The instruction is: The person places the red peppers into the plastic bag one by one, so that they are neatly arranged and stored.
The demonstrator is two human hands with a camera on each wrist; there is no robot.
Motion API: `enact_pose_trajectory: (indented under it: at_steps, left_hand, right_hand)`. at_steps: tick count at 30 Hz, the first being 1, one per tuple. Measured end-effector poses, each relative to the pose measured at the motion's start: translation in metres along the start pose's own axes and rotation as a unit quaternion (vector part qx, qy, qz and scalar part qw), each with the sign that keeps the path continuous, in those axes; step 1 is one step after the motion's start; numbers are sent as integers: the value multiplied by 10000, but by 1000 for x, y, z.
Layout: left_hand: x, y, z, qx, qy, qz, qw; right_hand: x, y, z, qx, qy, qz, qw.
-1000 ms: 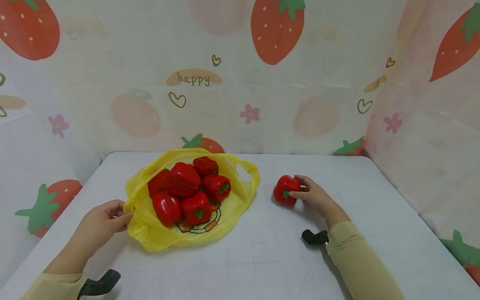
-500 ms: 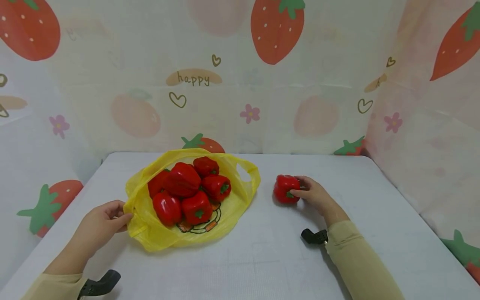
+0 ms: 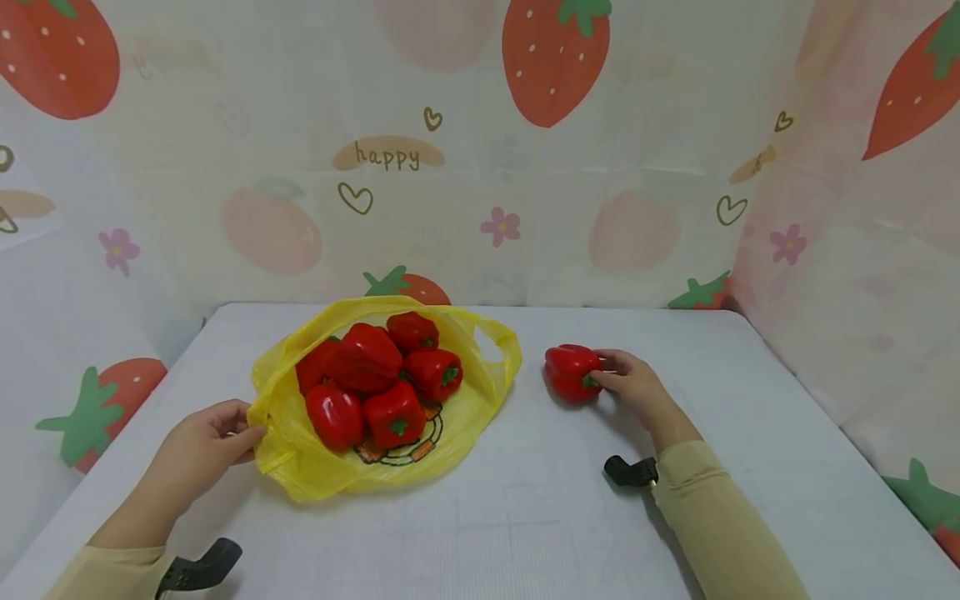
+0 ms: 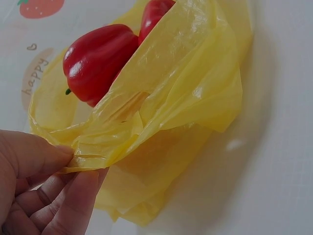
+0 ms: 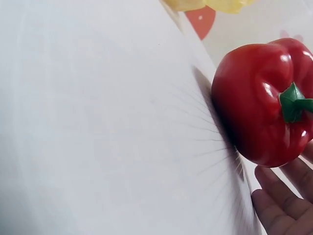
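My left hand [image 3: 198, 454] pinches the left rim of a yellow plastic bag [image 3: 472, 421] between thumb and fingers. In the left wrist view, the thumb and fingertips bunch the film of the bag [image 4: 190, 98]. Inside the wide mouth of the bag sit several red bell peppers [image 3: 367, 358]. To the right of the bag, my right hand [image 3: 637, 392] holds another red bell pepper [image 3: 570, 373], thumb by its green stem and fingers behind. The right wrist view shows this pepper [image 5: 259, 98] close over the white tabletop, with fingertips [image 5: 266, 176] at its underside.
A white table [image 3: 480, 542] spreads under everything. Strawberry-printed cloth [image 3: 555, 250] stands upright behind and at both sides. Black wrist mounts [image 3: 630, 472] stick out from both sleeves.
The pepper at my right hand has turned, its stem swinging rightward, and it has shifted slightly up in the head view. The left hand and the bag stay where they were.
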State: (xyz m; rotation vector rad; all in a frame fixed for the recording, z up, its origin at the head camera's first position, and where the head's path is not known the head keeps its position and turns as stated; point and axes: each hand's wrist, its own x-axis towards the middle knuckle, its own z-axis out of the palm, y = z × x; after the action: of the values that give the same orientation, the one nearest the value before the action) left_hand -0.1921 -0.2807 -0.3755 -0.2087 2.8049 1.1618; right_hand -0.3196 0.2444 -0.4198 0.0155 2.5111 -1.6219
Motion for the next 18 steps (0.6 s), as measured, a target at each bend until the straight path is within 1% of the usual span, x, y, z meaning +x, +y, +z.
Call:
enact_pose_trajectory:
  at_steps: [4,6,10,13,18]
  left_hand:
    - [0,0,0,-33,-4,18,10000]
    - [0,0,0,-43,-7,13,10000]
    - [-1,1,-1,-64,-8,3,10000]
    - [0,2,-1,-57,4,23,10000]
    - [-1,2,-1,-36,4,33,10000]
  right_hand:
    - [-2,-4,0,216,-75,71,9997]
    - [-3,-6,2,174,-146,57,9997]
    - [-3,-9,5,-261,-225,64,9994]
    - [-1,-9,8,-539,-194,124,9983]
    - [1,-10,14,-730,-82,229,9970]
